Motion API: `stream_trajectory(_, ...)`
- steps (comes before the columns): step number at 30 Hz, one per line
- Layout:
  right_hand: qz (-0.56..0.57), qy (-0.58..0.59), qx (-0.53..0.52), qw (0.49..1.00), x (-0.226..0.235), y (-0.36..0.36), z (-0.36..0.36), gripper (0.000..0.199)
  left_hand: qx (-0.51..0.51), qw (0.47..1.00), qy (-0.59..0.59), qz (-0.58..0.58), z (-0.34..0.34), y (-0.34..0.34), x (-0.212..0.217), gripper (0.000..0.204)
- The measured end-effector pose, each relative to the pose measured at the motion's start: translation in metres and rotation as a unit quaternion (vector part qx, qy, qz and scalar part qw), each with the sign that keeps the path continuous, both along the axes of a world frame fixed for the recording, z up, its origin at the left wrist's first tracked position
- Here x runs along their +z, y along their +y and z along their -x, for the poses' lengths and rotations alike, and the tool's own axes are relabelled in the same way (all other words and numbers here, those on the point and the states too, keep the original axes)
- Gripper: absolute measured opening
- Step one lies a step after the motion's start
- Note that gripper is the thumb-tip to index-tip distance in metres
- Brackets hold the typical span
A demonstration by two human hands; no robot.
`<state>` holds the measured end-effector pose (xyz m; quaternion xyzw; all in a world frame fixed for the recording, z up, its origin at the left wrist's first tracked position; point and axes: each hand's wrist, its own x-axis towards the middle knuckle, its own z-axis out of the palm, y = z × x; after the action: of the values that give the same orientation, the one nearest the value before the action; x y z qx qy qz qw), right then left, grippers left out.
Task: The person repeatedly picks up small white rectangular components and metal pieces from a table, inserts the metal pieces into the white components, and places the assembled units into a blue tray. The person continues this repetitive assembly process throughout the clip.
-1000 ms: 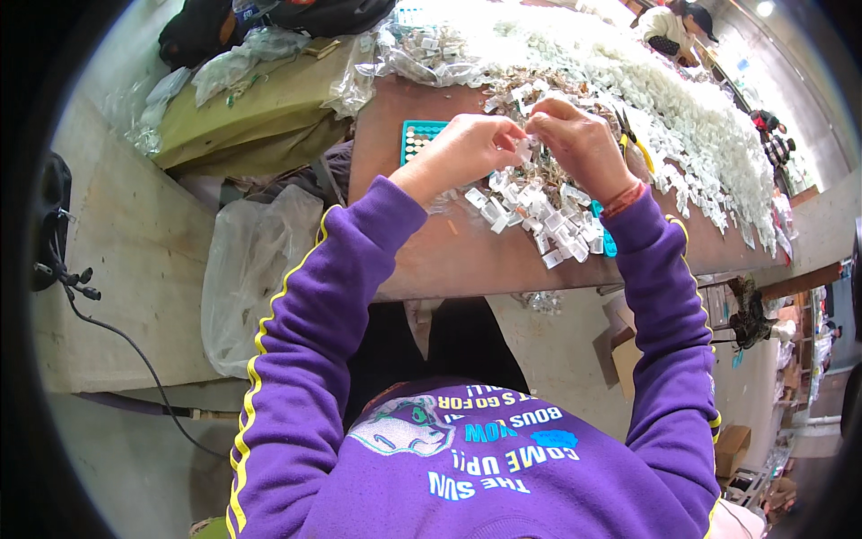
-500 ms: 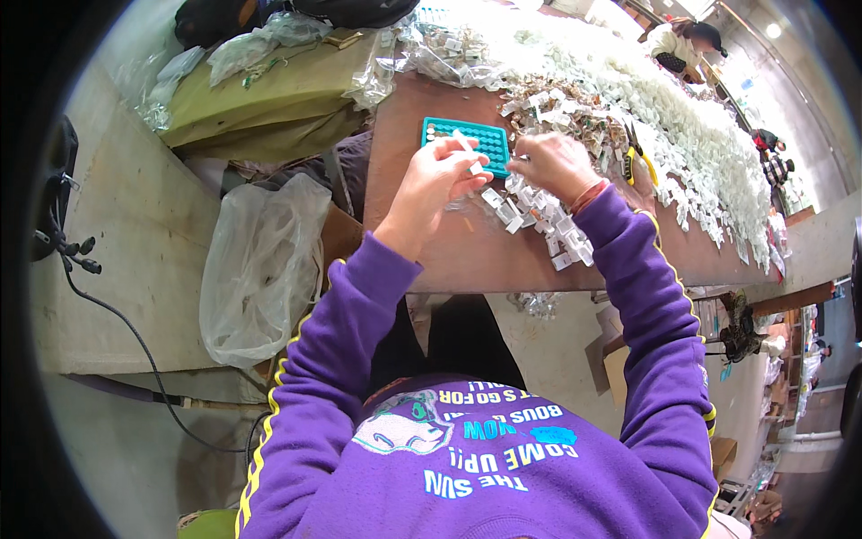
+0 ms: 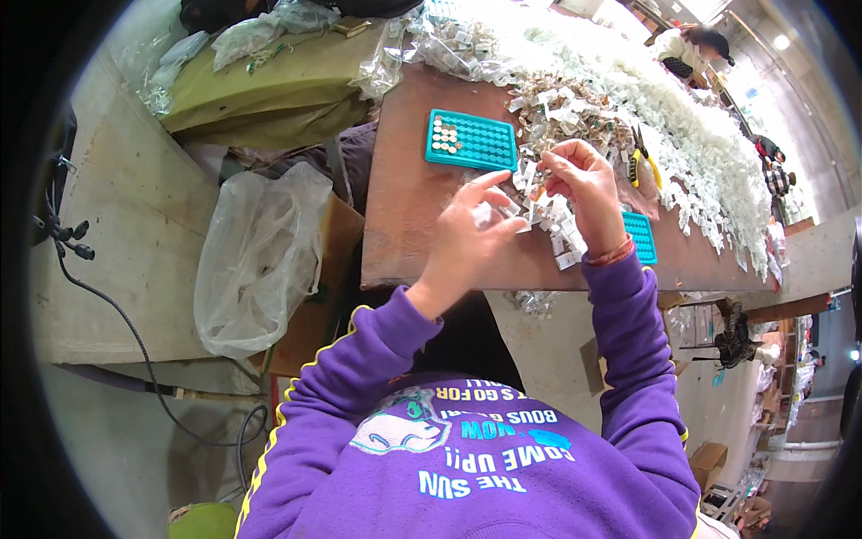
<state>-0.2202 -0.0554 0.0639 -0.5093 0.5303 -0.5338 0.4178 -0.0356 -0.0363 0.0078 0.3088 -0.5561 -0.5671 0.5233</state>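
Observation:
My left hand (image 3: pixel 469 235) and my right hand (image 3: pixel 588 189) meet above the brown table (image 3: pixel 409 207), both pinching a small clear packet strip (image 3: pixel 530 193) with an orange bit inside. Loose white and clear packets (image 3: pixel 561 238) lie under my hands. A teal tray with many small holes (image 3: pixel 472 140) sits just beyond my left hand; a few round pieces fill its left corner. A second teal tray (image 3: pixel 639 237) lies by my right wrist, partly hidden by it.
A long heap of white packets (image 3: pixel 628 81) covers the far side of the table. Yellow-handled pliers (image 3: pixel 642 162) lie right of my hands. A clear plastic bag (image 3: pixel 260 260) hangs left of the table, above a cardboard box (image 3: pixel 319 305). Another person (image 3: pixel 687 49) sits far off.
My left hand went to the teal tray half a second ago, then drew back toward my right hand. The camera view shifted, so the tray now shows uncovered.

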Motion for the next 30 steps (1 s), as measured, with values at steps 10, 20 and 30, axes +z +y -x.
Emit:
stream_trajectory(10, 0.034, -0.223, -0.055, 0.973, -0.025, 0.059, -0.066, 0.009, 0.038, 0.991, 0.130, 0.001, -0.021, 0.011, -0.005, 0.018)
stream_trajectory(20, 0.048, -0.214, -0.062, 0.974, -0.034, 0.092, -0.086, 0.010, -0.042, 0.970, 0.214, -0.103, -0.038, 0.011, -0.014, 0.025)
stream_trajectory(30, 0.270, 0.348, -0.101, 0.892, -0.025, 0.091, -0.088, 0.021, -0.001, 0.988, 0.133, -0.079, -0.035, 0.024, -0.013, 0.017)
